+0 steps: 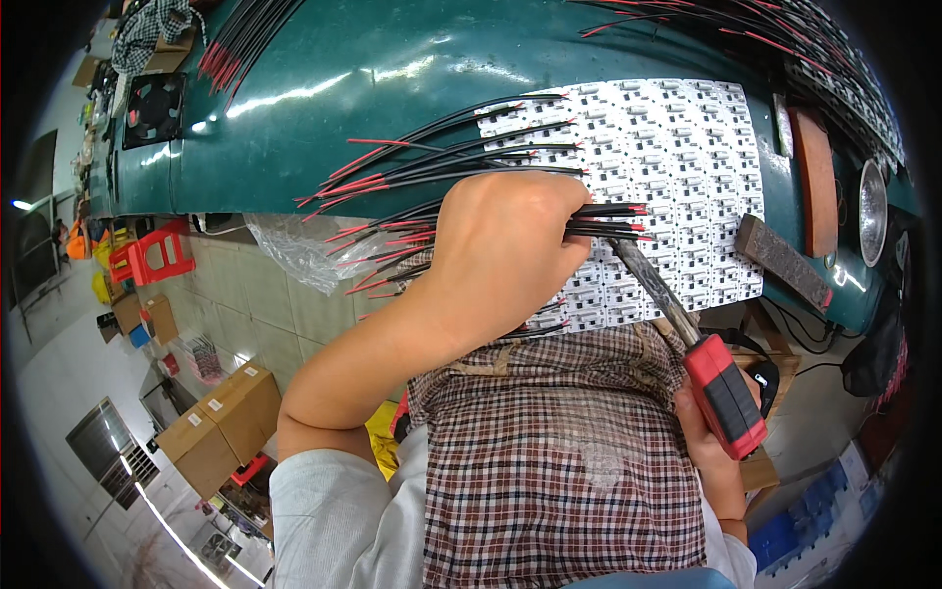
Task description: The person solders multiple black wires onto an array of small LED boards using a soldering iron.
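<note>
A white panel of many small circuit boards (677, 147) lies on the green tabletop at its near edge. Over its left part, my left hand (505, 245) is closed round a bundle of black wires (610, 222), whose red ends point right. More black wires with red ends (432, 167) fan out to the left, some reaching onto the panel. My right hand (695, 427), partly hidden, grips a soldering iron (726, 393) with a red and black handle. The iron's tip is close beside the held wire ends; whether it touches them I cannot tell.
A dark bar (783, 260) rests by the panel's right edge. Beyond it are a reddish-brown block (814, 182) and a metal bowl (872, 211). Wire bundles (250, 44) lie at the far left and far right. A black fan (154, 110) stands left; clear plastic (314, 257) hangs off the edge.
</note>
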A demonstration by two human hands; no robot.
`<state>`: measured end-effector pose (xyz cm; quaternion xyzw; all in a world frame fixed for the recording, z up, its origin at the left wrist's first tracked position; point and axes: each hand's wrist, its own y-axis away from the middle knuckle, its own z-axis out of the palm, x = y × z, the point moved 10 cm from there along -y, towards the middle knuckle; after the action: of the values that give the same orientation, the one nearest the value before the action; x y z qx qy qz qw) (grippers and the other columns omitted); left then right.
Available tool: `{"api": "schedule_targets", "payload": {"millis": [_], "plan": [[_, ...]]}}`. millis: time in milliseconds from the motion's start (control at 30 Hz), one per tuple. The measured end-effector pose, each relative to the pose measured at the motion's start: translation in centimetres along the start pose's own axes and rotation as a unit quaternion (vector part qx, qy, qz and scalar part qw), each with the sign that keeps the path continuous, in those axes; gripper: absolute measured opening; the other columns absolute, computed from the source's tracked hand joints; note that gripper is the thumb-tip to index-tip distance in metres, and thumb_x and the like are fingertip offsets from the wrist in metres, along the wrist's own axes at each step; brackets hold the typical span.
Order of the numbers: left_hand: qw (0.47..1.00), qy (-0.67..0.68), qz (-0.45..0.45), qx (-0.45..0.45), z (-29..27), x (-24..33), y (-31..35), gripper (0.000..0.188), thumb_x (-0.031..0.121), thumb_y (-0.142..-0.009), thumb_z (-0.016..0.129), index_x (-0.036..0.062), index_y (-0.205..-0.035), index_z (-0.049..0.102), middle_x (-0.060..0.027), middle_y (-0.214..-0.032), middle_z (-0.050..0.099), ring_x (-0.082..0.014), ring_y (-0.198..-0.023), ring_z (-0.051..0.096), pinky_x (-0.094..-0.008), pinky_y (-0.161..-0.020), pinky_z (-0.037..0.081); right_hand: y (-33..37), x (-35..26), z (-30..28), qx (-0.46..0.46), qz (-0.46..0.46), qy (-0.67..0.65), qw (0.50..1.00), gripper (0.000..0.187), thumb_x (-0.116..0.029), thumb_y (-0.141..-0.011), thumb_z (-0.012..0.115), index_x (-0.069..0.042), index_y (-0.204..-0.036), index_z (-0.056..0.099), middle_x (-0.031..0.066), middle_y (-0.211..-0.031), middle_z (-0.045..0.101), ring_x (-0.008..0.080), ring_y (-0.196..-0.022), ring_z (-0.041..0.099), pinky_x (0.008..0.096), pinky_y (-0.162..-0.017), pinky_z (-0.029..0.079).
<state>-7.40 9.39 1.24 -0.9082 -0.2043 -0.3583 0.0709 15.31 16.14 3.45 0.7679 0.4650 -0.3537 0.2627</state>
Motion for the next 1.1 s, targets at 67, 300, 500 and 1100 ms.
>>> {"api": "schedule_targets", "payload": {"millis": [67,300,500,1100], "plan": [[1.000,-0.004,0.005,-0.001,0.0,0.1,0.0,0.020,0.009,-0.071,0.075,0.0023,-0.090,0.073,-0.0132,-0.075,0.068,-0.0317,-0.067,0.066,-0.0396,-0.061,0.050,0.6,0.6,-0.5,0.019,0.044,0.006,0.999,0.024,-0.004,-0.073,0.074,0.002,-0.096,0.067,0.0168,-0.087,0.067,0.0341,-0.071,0.067,0.0360,-0.064,0.053],[1.000,-0.019,0.005,-0.006,0.0,0.2,-0.1,0.019,0.012,-0.074,0.076,0.0021,-0.088,0.070,-0.0128,-0.074,0.068,-0.0321,-0.067,0.066,-0.0401,-0.061,0.050,3.4,2.7,-1.1,0.090,0.052,-0.001,0.995,0.023,-0.007,-0.076,0.075,0.001,-0.096,0.068,0.0164,-0.090,0.068,0.0348,-0.074,0.067,0.0401,-0.068,0.053],[0.998,0.038,-0.051,-0.024,0.2,-0.7,-0.2,0.018,0.017,-0.089,0.068,0.0031,-0.100,0.064,-0.0108,-0.075,0.069,-0.0288,-0.067,0.068,-0.0387,-0.061,0.050,5.1,4.8,-1.0,0.064,0.177,-0.020,0.982,0.020,-0.008,-0.077,0.076,-0.003,-0.095,0.070,0.0113,-0.087,0.069,0.0327,-0.076,0.066,0.0401,-0.073,0.052],[0.995,0.056,-0.059,0.061,-1.8,0.7,1.6,0.006,0.006,-0.092,0.067,0.0030,-0.097,0.066,-0.0068,-0.067,0.065,-0.0136,-0.053,0.058,-0.0280,-0.051,0.043,4.8,3.6,-1.2,0.067,0.132,-0.009,0.989,0.017,-0.010,-0.078,0.075,-0.002,-0.092,0.069,0.0119,-0.083,0.067,0.0325,-0.072,0.065,0.0385,-0.069,0.052]]}}
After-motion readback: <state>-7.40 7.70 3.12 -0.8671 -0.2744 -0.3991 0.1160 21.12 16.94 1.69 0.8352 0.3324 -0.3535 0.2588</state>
